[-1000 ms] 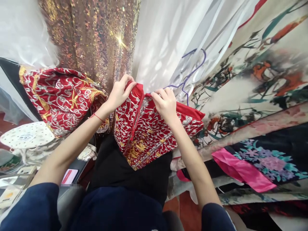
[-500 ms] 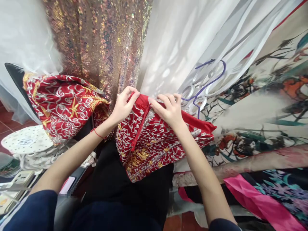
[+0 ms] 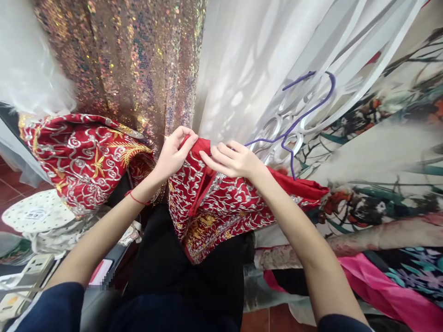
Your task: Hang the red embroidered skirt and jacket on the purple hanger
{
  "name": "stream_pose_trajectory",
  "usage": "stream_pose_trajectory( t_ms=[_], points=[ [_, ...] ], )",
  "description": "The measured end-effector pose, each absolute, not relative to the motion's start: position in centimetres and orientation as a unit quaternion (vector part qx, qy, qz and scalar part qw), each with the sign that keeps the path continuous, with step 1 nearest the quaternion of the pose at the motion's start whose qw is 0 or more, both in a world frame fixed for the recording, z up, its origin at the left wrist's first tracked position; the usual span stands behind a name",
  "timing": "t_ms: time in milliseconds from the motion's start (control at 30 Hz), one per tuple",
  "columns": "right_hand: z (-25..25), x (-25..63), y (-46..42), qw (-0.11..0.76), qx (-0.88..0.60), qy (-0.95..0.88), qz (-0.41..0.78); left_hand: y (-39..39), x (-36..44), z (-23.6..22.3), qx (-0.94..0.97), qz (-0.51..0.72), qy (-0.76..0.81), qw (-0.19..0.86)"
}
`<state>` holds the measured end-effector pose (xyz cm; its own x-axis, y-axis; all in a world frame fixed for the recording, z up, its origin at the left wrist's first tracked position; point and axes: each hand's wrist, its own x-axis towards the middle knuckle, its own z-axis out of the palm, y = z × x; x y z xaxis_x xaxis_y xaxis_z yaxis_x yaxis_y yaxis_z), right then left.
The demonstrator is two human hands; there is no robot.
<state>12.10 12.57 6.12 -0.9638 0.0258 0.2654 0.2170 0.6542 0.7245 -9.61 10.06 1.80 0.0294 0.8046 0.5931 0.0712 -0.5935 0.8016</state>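
A red garment (image 3: 235, 203) with silver and gold embroidery hangs over my lap, its plain red band uppermost. My left hand (image 3: 176, 152) is closed, pinching the corner of that band between thumb and fingers. Just to the right, my right hand (image 3: 231, 159) has its fingers pressed together on the same edge, near a narrow red strip (image 3: 200, 196) that runs down the front. Some of its fingertips are hidden against the cloth. Behind the band on the right, a purple hanger (image 3: 289, 133) shows its hook and part of its frame; its lower part is hidden.
Another red embroidered piece (image 3: 90, 161) lies to the left, above a dotted white cloth item (image 3: 34, 212). A power strip (image 3: 31, 272) and a phone (image 3: 101, 272) are at lower left. Sequined fabric (image 3: 138, 64), white drapery (image 3: 249, 60) and floral cloth (image 3: 391, 184) surround the work.
My right hand has slid left along the band, closer to my left hand. The garment's right end reaches farther right. My left hand keeps its pinch, and the view has shifted slightly.
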Motion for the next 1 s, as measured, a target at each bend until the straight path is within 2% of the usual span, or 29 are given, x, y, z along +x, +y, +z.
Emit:
stream_pose_trajectory(
  t_ms=[200, 367, 467, 700, 867, 1000],
  points=[
    [6.1, 12.3, 12.0, 0.161, 0.003, -0.880, -0.447, 9.5, -9.8, 1.9, 0.660, 0.601, 0.340, 0.295],
    [5.8, 12.0, 11.6, 0.140, -0.041, -0.901, -0.408, 9.6, -9.8, 1.8, 0.655, 0.598, 0.328, 0.325],
    [5.6, 11.7, 11.8, 0.147, -0.111, -0.922, -0.340, 9.5, -10.1, 1.8, 0.653, 0.590, 0.323, 0.347],
    [6.6, 10.8, 9.9, 0.283, -0.137, -0.924, -0.217, 9.1, -10.3, 1.9, 0.662, 0.575, 0.319, 0.360],
    [10.4, 10.6, 7.6, 0.311, -0.182, -0.933, 0.001, 9.2, -10.1, 1.8, 0.665, 0.573, 0.333, 0.345],
    [11.5, 10.2, 11.1, 0.423, -0.253, -0.862, 0.121, 9.1, -9.9, 1.9, 0.654, 0.590, 0.333, 0.337]
  ],
)
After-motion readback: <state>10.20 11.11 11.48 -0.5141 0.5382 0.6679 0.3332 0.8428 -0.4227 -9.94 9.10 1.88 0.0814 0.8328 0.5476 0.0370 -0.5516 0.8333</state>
